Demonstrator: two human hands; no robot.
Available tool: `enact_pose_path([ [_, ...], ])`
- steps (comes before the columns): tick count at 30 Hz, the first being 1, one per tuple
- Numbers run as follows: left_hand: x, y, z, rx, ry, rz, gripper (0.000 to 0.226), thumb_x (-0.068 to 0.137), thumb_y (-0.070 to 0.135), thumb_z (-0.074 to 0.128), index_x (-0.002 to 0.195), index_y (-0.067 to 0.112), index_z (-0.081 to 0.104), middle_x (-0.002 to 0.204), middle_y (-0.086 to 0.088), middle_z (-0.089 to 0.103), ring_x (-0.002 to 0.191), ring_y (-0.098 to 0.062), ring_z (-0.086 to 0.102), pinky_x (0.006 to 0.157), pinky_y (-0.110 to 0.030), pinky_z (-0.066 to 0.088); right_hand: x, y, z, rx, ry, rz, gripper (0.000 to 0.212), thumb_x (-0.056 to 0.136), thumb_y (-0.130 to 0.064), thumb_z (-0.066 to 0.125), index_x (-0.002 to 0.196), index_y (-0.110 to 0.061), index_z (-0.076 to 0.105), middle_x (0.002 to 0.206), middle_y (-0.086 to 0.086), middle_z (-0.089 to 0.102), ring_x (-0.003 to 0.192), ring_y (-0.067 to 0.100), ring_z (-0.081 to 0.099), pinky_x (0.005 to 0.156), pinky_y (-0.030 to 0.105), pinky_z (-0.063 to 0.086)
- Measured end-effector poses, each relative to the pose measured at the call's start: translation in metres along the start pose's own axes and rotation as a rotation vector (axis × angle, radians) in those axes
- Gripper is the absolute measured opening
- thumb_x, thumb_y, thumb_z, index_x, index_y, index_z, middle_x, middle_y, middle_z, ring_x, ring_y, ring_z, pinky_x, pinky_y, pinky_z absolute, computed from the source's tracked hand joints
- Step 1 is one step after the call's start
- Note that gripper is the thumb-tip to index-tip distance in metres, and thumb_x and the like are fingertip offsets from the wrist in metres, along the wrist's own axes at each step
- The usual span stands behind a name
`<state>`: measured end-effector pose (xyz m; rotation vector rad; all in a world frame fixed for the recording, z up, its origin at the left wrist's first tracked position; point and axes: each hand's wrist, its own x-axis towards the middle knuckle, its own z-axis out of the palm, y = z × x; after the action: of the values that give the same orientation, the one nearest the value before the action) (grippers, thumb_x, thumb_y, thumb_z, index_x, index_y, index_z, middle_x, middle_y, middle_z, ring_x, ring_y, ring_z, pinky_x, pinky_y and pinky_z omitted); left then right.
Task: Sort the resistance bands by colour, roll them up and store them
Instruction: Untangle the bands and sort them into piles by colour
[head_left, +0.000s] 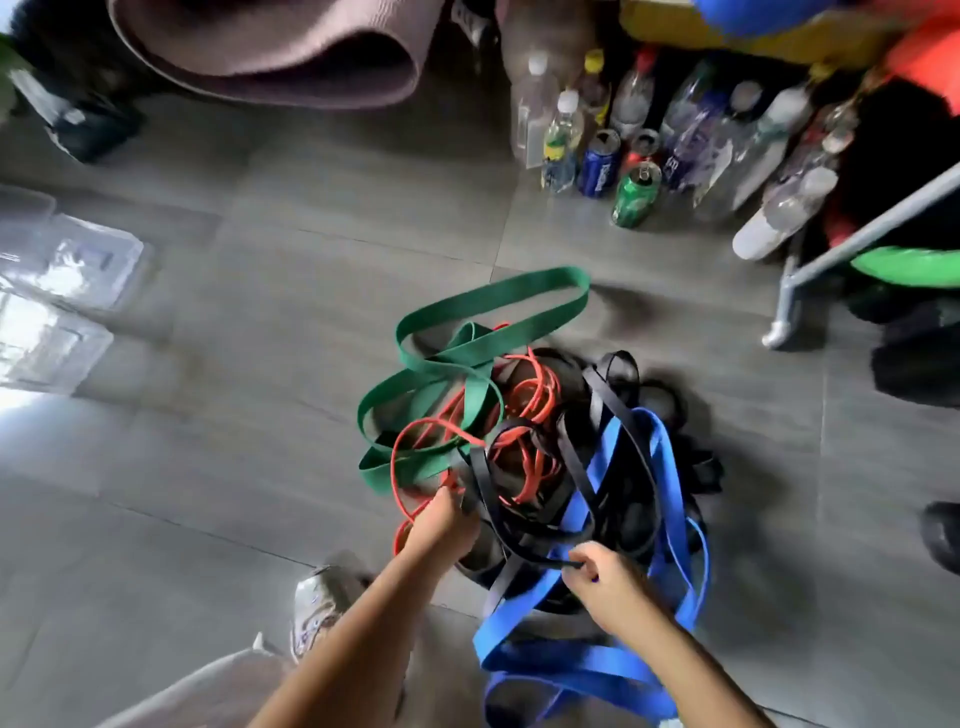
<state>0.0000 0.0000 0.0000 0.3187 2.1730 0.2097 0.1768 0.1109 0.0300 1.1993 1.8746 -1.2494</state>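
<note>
A tangled heap of resistance bands lies on the grey tiled floor. Wide green bands (467, 317) spread out at its far left. Thin red bands (530, 395) coil through the middle. Black bands (597, 415) cross the centre, and wide blue bands (660, 457) trail toward me on the right. My left hand (441, 525) reaches into the near left of the heap and grips a red band there. My right hand (602, 577) pinches a black band at the near side of the heap, over the blue bands.
Several plastic bottles (566, 135) and drink cans (636, 195) stand at the back right. A rolled purple mat (270, 57) lies at the back. Clear plastic containers (62, 280) sit at the left, a metal rack leg (784, 312) at the right. My shoe (319, 603) is near.
</note>
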Motion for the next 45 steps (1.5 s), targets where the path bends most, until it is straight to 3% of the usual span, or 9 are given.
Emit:
enact_pose_path([
  [3,0.026,0.007,0.016,-0.222,0.044,-0.063,0.034,0.083,0.023,0.06,0.111,0.005,0.054,0.093,-0.001,0.058,0.081,-0.02,0.059,0.062,-0.025,0.042,0.021,0.017,0.019,0.051,-0.02,-0.003,0.023,0.09,-0.034,0.054,0.111,-0.024,0.057,0.081,-0.013,0.054,0.093,0.015,0.058,0.084,0.026,0.044],
  [10,0.073,0.014,0.05,-0.788,0.094,-0.14,0.051,0.057,0.032,0.082,0.096,0.006,0.063,0.09,-0.012,0.07,0.077,-0.023,0.067,0.074,-0.035,0.056,0.028,0.06,0.045,0.14,0.072,-0.028,0.011,0.088,-0.032,0.057,0.087,-0.038,0.048,0.078,-0.01,0.056,0.079,0.014,0.057,0.081,0.027,0.046],
  [14,0.043,0.027,0.043,-0.719,-0.102,-0.07,0.039,0.058,0.021,0.073,0.093,0.007,0.066,0.077,-0.009,0.067,0.07,-0.027,0.066,0.074,-0.042,0.057,0.007,0.072,0.053,0.18,0.143,-0.028,0.007,0.089,-0.025,0.055,0.096,-0.024,0.056,0.072,-0.005,0.059,0.069,0.013,0.055,0.076,0.029,0.051],
  [16,0.007,0.03,0.034,-0.611,-0.147,0.008,0.032,0.064,0.014,0.07,0.094,0.01,0.062,0.076,-0.007,0.065,0.061,-0.019,0.062,0.062,-0.03,0.058,-0.014,0.069,0.056,0.133,0.143,-0.021,0.019,0.088,-0.026,0.054,0.104,-0.019,0.059,0.073,-0.004,0.06,0.064,0.012,0.053,0.07,0.027,0.048],
  [20,-0.042,0.023,0.023,-0.446,-0.115,0.216,0.024,0.069,0.005,0.067,0.09,0.01,0.058,0.072,-0.007,0.056,0.054,-0.013,0.047,0.046,-0.02,0.037,-0.041,0.052,0.044,0.105,0.304,-0.037,0.033,0.087,-0.031,0.059,0.118,-0.019,0.058,0.097,-0.002,0.06,0.099,0.019,0.06,0.08,0.024,0.042],
  [24,-0.087,0.011,0.018,-0.413,-0.104,0.292,0.014,0.072,0.002,0.066,0.079,0.008,0.056,0.061,0.001,0.051,0.053,-0.012,0.047,0.042,-0.016,0.036,-0.059,0.032,0.037,0.097,0.395,-0.118,0.037,0.085,-0.035,0.065,0.117,-0.017,0.057,0.11,0.003,0.061,0.107,0.021,0.058,0.076,0.025,0.04],
  [34,-0.094,0.007,-0.03,-0.412,-0.054,0.291,0.016,0.076,0.011,0.072,0.083,0.014,0.058,0.092,-0.012,0.064,0.088,-0.026,0.064,0.085,-0.038,0.053,-0.075,0.008,-0.007,-0.204,0.341,-0.14,0.049,0.082,-0.045,0.064,0.124,-0.023,0.053,0.126,0.005,0.048,0.106,0.023,0.055,0.082,0.029,0.043],
  [39,-0.05,0.036,-0.051,-0.087,-0.072,0.273,0.024,0.079,0.025,0.071,0.088,0.009,0.056,0.069,-0.001,0.056,0.056,-0.012,0.053,0.046,-0.021,0.043,-0.038,-0.008,-0.08,-0.42,0.315,-0.18,0.04,0.083,-0.038,0.064,0.118,-0.021,0.057,0.121,0.008,0.051,0.106,0.025,0.054,0.089,0.032,0.044],
  [45,0.018,0.069,-0.051,0.183,-0.22,0.263,0.022,0.08,0.026,0.069,0.086,0.009,0.055,0.073,-0.003,0.057,0.058,-0.013,0.056,0.04,-0.018,0.042,0.015,-0.035,-0.144,-0.809,0.154,-0.154,0.038,0.086,-0.033,0.057,0.12,-0.016,0.053,0.115,0.006,0.055,0.105,0.025,0.054,0.078,0.032,0.043],
])
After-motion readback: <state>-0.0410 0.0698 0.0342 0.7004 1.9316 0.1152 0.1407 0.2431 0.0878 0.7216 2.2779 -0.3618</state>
